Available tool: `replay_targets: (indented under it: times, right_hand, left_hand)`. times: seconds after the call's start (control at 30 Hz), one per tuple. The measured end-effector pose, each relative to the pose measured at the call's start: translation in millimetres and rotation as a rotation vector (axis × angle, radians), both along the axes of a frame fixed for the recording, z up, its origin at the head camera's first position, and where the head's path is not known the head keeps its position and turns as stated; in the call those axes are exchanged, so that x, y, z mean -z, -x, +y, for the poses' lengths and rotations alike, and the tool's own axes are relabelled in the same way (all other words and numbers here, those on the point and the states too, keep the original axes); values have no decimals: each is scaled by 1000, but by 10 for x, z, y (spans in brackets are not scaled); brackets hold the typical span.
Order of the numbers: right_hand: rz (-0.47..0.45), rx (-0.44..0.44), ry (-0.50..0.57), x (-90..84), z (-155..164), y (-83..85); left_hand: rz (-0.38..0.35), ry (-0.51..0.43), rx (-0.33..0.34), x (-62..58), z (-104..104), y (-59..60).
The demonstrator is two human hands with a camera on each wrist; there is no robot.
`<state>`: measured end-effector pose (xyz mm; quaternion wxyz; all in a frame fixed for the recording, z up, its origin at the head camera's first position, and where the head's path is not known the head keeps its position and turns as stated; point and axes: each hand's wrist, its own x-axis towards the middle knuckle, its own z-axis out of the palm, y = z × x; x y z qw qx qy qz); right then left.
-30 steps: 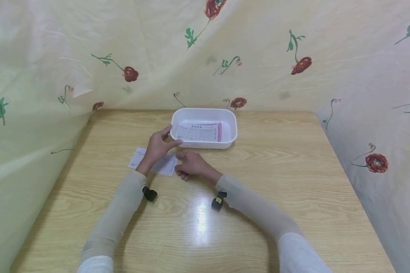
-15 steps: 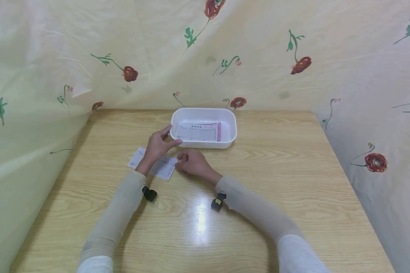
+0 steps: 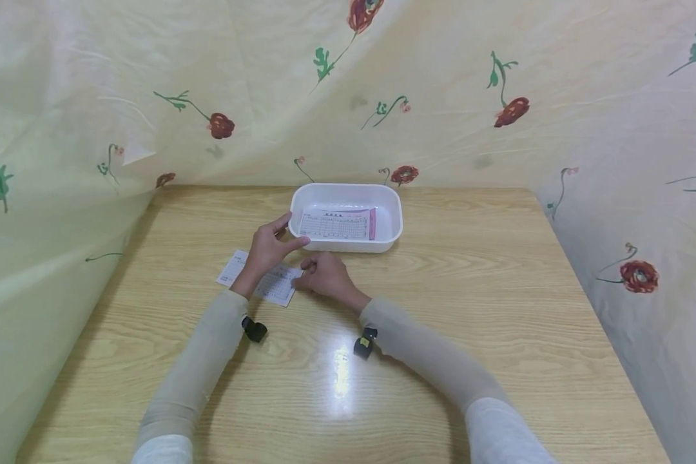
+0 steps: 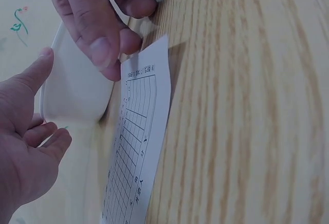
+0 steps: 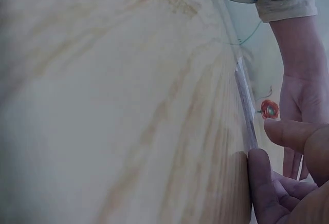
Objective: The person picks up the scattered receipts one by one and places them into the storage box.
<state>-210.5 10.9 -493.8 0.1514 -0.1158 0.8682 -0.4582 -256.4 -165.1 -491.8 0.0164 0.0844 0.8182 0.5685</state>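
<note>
While the right hand [image 3: 323, 276] pinches the near corner of the printed slip [image 3: 269, 283] lying flat on the table [image 3: 499, 309] just before the white tray [image 3: 394, 225], left hand [image 3: 265, 251] hovering open, risk: thin paper creasing or slipping free.

Flowered curtain [image 3: 441, 96] hangs behind wooden table [image 3: 499, 309].

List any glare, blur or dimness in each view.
Head view: sharp and evenly lit, with a bright glare patch on the table near the wrists. Left wrist view: the paper slip is readable, but the left hand and the white tray are soft and washed out. Right wrist view: dim, the near wood a blur; only the right hand's fingers look fairly clear.
</note>
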Motion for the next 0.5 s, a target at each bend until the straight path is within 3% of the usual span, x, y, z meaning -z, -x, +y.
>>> replay_targets:
  times: [0.5]
  right_hand:
    - [91, -15, -121, 43, -57, 56]
  left_hand:
    - [16, 21, -4, -19, 0, -4]
